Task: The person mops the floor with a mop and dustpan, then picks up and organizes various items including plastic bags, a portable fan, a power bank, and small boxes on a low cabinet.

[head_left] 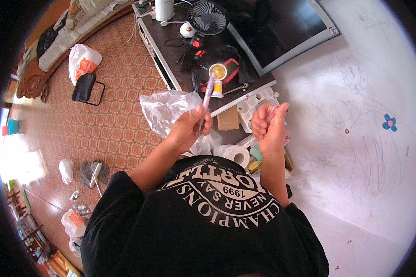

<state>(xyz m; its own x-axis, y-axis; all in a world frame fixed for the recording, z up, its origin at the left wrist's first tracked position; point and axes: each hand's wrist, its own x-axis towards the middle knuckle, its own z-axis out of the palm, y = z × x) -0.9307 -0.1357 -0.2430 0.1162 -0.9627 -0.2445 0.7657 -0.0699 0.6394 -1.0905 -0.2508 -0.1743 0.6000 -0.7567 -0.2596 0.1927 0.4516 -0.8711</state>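
Observation:
My left hand [186, 128] grips a slim, pale pinkish pen-like stick [209, 90] that points up and away from me. Its upper end overlaps a small yellow and white fan [217, 72] in the view. To the right, my right hand [269, 126] is curled around a small clear and red piece [271, 112], perhaps a pen cap; most of it is hidden by the fingers. A crumpled clear plastic bag [170, 107] lies beyond and beside my left hand. Below my right hand, a white paper roll [239, 155] is partly visible.
A dark cabinet top [180, 74] holds a black fan [208, 17], red and black tools and a television [280, 27]. Near my right hand are an egg-tray-like carton [244, 110] and a cardboard box [228, 118]. A mop [94, 175] and a black folding stool [85, 89] occupy the tiled floor.

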